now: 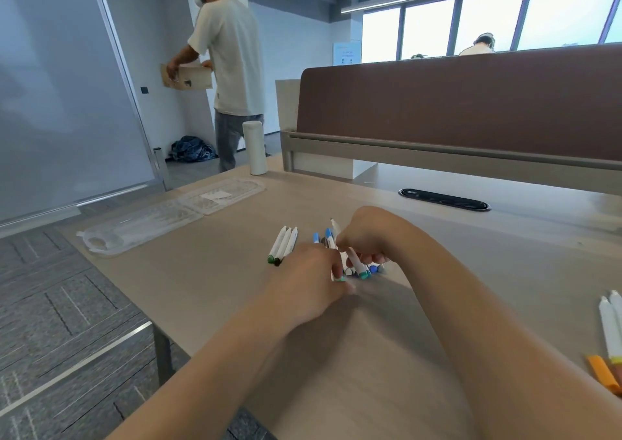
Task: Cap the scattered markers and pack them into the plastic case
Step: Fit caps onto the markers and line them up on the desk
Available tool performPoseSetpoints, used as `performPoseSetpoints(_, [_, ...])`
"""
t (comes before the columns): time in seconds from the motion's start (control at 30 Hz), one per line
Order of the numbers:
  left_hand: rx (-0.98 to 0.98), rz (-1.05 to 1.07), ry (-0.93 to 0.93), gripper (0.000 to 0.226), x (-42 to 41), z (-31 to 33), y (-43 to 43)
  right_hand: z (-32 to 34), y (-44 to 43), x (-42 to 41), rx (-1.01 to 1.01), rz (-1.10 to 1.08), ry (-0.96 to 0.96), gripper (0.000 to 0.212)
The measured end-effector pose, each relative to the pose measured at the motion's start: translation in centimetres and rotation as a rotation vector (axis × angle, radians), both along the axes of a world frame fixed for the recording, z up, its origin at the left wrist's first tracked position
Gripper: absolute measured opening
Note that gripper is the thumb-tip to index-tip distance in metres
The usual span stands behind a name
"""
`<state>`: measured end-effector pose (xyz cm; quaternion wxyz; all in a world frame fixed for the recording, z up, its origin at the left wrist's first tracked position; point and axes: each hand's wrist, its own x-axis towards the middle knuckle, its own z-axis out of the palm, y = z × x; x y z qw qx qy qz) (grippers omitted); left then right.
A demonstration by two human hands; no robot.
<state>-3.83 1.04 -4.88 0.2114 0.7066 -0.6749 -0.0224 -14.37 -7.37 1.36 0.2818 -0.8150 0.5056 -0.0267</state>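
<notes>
We are early in the job, as far as we can judge. The clear plastic case (pixel 161 219) lies opened flat at the far left of the worktop (pixel 208 291), well apart from our hands, and we see no marker in it, so packing has not begun.

Our work is at the cluster of blue-capped markers (pixel 328 237) in the middle. Our right hand (pixel 365 237) curls its fingers round a white marker (pixel 353 258) whose lower end is teal. Our left hand (pixel 311 273) is curled just beside it, fingertips pinching what looks like a teal cap (pixel 340 279); blur keeps us from being sure. We take this as capping in hand.

Three markers (pixel 283 245) lie side by side just left of our hands, capped at their near ends. More white markers (pixel 610 325) and an orange marker (pixel 602 374) lie at the right edge, well apart.

Left to do: finish capping, gather all three groups, and carry them over to the case.
</notes>
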Motion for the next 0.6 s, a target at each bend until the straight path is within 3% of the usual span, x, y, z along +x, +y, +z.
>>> performPoseSetpoints(0.1, [0.005,-0.016,-0.125,0.026,-0.8,0.0,-0.3,0.0,-0.2,0.0,0.011,0.001,0.026,0.024])
performPoseSetpoints(0.33, [-0.003,-0.011,-0.153,0.022,-0.8,-0.2,-0.4,0.3,-0.2,-0.1,0.02,0.009,0.045,0.026])
performPoseSetpoints(0.6, [-0.003,0.17,0.566,0.021,5.1,0.5,0.7,0.3,-0.1,0.1,-0.044,0.043,-0.073,0.021])
